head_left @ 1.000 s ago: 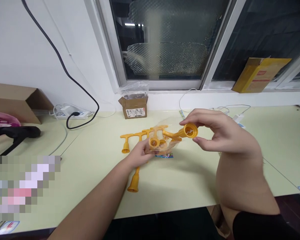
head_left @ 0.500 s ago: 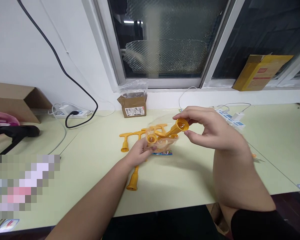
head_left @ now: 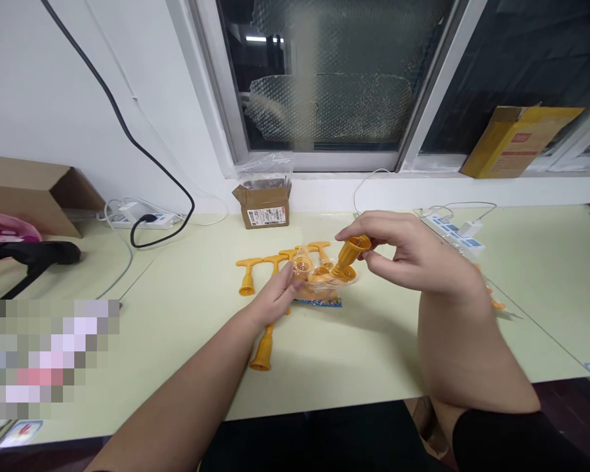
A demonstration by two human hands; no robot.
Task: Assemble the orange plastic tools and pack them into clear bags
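My left hand (head_left: 274, 298) is closed on the left side of a clear plastic bag (head_left: 319, 294), which has a colourful printed strip along its lower edge. Several yellow plastic T-handles with hollow flared ends show inside the bag. Between the thumb and fingers of my right hand (head_left: 398, 252) is the flared end of another yellow plastic T-handle (head_left: 349, 254); it slants down into the bag's mouth, its far end among the others. More of these handles lie on the table behind and left of the bag, and a single handle (head_left: 262, 351) lies nearer me.
At the back stands a small open carton (head_left: 267, 204) below the window. Power strips (head_left: 455, 233) with white cables sit along the wall, right and left. A larger cardboard box (head_left: 29, 190), a black strap-like object (head_left: 34, 257) and a black cable (head_left: 113, 108) are at left. Orange pieces (head_left: 495, 303) lie beyond my right arm.
The T-handle in my right hand has tipped more upright, its lower end now deeper in the bag. The bag has spread slightly to the right. My left hand keeps its grip.
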